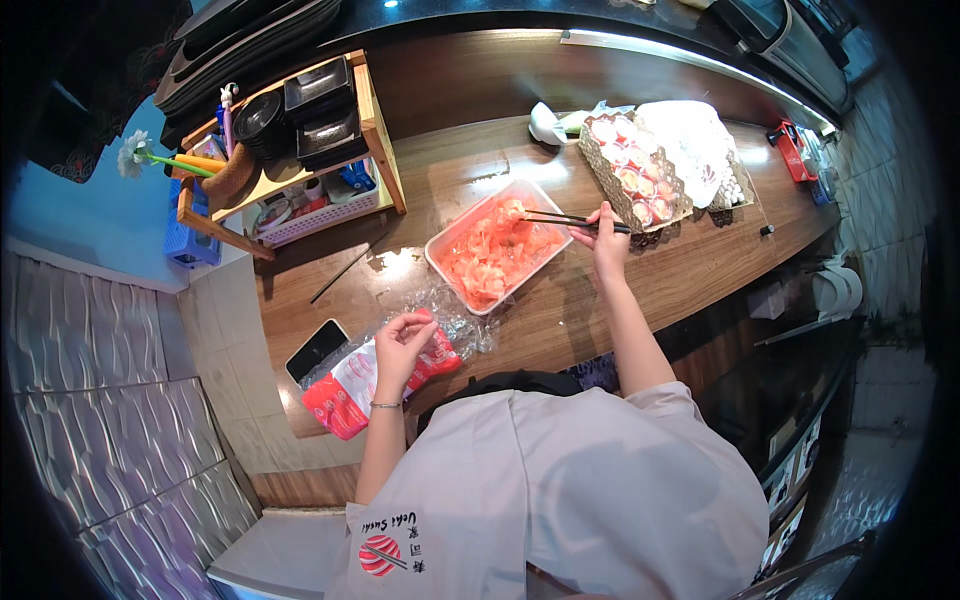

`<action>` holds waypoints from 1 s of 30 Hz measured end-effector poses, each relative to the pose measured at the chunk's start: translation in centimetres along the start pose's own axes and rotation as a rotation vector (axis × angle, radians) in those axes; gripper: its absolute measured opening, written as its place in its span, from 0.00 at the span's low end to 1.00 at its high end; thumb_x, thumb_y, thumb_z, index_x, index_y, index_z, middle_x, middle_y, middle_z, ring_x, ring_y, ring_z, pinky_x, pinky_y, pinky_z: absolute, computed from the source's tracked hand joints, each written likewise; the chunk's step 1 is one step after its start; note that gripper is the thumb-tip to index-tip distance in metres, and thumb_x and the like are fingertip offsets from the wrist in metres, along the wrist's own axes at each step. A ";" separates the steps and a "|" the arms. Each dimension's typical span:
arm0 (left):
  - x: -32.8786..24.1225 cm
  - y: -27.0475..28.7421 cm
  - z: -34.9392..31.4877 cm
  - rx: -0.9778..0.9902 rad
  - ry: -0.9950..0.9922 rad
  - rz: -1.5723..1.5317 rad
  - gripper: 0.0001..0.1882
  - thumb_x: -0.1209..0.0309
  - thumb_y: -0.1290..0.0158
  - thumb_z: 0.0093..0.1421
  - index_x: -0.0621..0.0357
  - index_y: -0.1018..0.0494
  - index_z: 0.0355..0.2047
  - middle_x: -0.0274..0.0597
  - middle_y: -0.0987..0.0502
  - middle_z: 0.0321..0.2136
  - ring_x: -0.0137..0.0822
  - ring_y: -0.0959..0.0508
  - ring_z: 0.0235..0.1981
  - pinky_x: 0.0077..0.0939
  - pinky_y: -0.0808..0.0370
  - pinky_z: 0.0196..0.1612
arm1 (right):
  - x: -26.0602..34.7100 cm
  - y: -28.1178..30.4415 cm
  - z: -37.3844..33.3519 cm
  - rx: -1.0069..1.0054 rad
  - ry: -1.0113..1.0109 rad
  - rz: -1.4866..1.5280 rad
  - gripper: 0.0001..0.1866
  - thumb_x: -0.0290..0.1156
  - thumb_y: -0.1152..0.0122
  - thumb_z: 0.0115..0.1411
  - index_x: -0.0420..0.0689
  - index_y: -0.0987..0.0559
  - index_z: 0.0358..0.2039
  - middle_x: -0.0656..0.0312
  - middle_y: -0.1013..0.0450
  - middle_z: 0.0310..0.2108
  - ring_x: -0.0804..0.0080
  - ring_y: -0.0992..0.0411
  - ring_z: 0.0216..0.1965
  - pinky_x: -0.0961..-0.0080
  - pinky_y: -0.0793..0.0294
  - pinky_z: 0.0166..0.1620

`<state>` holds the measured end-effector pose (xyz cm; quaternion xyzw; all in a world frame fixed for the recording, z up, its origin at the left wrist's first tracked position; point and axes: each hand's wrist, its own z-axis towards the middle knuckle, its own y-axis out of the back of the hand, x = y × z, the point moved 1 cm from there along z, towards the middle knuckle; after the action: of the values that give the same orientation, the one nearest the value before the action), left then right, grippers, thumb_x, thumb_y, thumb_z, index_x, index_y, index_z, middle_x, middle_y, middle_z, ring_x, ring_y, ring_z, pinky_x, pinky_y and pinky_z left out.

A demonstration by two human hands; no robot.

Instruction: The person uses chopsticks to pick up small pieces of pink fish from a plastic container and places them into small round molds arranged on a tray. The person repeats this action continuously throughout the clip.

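Note:
My right hand [604, 245] grips a pair of black chopsticks [560, 217], their tips in the pink sliced pickled ginger [490, 255]. The ginger lies in a white rectangular plastic tub [437, 262] on the wooden table. Above a red and white plastic packet [345, 392], my left hand [400, 343] has its fingers curled together. What they hold, if anything, is too small to make out. Crumpled clear plastic [480, 335] lies between the packet and the tub.
A dark phone [318, 350] and a thin black stick [345, 272] lie left of the tub. Farther left stands a wooden rack [385, 140] with black dishes. At right are a brown tray [600, 165] of small filled cups, a white plastic bag [685, 150] and a red box [797, 150].

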<state>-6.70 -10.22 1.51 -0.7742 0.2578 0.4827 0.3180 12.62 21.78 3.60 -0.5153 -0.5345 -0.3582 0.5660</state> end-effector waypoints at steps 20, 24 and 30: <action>-0.6 -0.3 0.5 -0.186 -0.111 0.118 0.12 0.81 0.39 0.52 0.70 0.25 0.37 0.47 0.20 0.31 0.30 0.20 0.30 0.19 0.21 0.36 | -2.8 0.4 1.4 0.135 -0.141 -0.224 0.18 0.43 0.52 0.67 0.42 0.29 0.27 0.63 0.32 0.26 0.73 0.25 0.26 0.77 0.19 0.27; -0.1 -0.5 0.9 -0.171 -0.091 0.079 0.12 0.81 0.39 0.51 0.70 0.25 0.36 0.45 0.20 0.30 0.29 0.20 0.30 0.20 0.21 0.34 | -3.9 0.6 2.1 0.123 -0.085 -0.117 0.20 0.43 0.54 0.68 0.40 0.30 0.26 0.58 0.29 0.27 0.66 0.22 0.24 0.75 0.18 0.25; 0.5 -0.9 1.9 -0.084 -0.099 -0.052 0.13 0.83 0.40 0.52 0.64 0.30 0.37 0.41 0.23 0.30 0.29 0.21 0.28 0.21 0.20 0.31 | -3.6 1.2 1.4 0.087 -0.106 -0.031 0.19 0.40 0.50 0.66 0.37 0.29 0.24 0.58 0.28 0.22 0.65 0.23 0.20 0.75 0.19 0.22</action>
<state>-6.99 -8.28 0.58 -0.7686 0.2008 0.5223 0.3101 12.84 22.85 -0.33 -0.5001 -0.5868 -0.3158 0.5531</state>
